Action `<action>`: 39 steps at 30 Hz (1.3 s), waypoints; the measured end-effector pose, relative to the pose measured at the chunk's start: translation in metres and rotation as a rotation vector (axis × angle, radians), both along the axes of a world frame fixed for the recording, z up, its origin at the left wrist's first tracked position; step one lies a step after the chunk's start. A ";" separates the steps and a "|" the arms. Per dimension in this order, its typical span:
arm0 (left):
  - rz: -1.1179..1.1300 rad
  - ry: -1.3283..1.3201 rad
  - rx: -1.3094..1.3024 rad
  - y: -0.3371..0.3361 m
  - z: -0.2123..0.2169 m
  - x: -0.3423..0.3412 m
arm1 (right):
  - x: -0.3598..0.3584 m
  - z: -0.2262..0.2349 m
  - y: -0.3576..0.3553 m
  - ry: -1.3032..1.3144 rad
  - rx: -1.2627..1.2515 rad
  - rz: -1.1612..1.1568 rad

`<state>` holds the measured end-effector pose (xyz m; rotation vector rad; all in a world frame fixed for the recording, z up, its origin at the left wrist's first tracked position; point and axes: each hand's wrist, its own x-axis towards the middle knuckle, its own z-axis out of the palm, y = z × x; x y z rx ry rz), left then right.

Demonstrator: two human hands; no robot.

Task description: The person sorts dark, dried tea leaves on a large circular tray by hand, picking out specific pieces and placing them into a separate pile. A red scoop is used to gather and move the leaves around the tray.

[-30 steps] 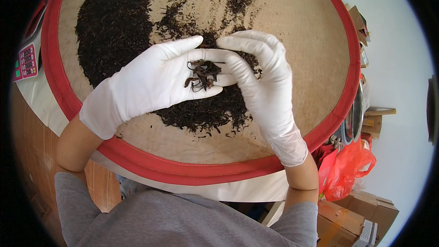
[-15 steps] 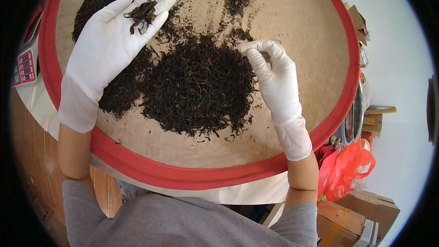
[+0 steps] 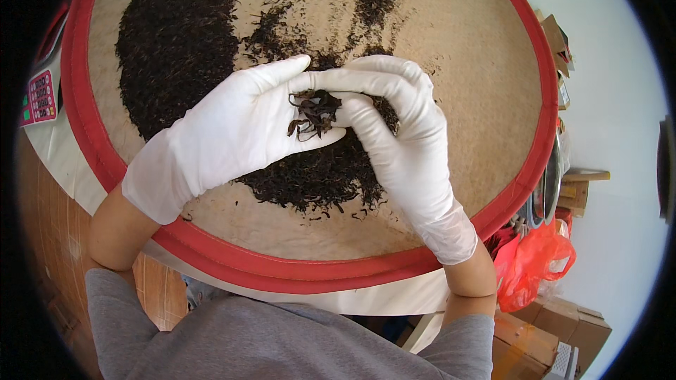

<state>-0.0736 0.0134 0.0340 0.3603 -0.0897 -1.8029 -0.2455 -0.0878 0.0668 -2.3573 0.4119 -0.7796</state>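
White gloves cover both my hands, which meet over the pile of dark tea leaves (image 3: 317, 179) on a round, red-rimmed tray (image 3: 486, 141). On the cupped fingers of my left hand (image 3: 239, 116) lies a small clump of larger, curled tea leaves (image 3: 315, 111). My right hand (image 3: 401, 116) reaches in from the other side, its thumb and forefinger bent together against the left fingertips at the clump's edge. Whatever sits between those right fingertips is hidden. Both hands cover the upper part of the pile.
A bigger heap of finer dark tea (image 3: 176, 42) lies at the tray's far left. Loose bits (image 3: 373, 0) are scattered at the far side. Left of the tray is a pink keypad device (image 3: 42, 95); at right are a red plastic bag (image 3: 535, 267) and cardboard boxes (image 3: 524, 341).
My left hand has moved right and nearer me, carrying the leaf clump from the far heap to above the pile. My right hand has shifted left to meet it.
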 end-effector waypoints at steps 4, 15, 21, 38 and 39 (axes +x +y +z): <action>0.072 -0.023 -0.017 -0.004 0.002 0.005 | -0.005 0.000 -0.007 -0.058 0.327 -0.164; 0.314 -0.160 -0.061 -0.003 0.002 0.034 | -0.004 -0.038 -0.018 0.271 -0.204 -0.174; 0.312 -0.173 -0.034 -0.004 -0.003 0.030 | -0.001 -0.041 -0.016 0.278 -0.060 -0.152; 0.013 0.035 0.060 -0.005 0.004 0.004 | -0.002 -0.004 -0.017 -0.022 -0.034 -0.072; -0.021 0.041 0.017 -0.005 0.004 0.006 | -0.004 -0.009 -0.023 -0.062 0.008 -0.109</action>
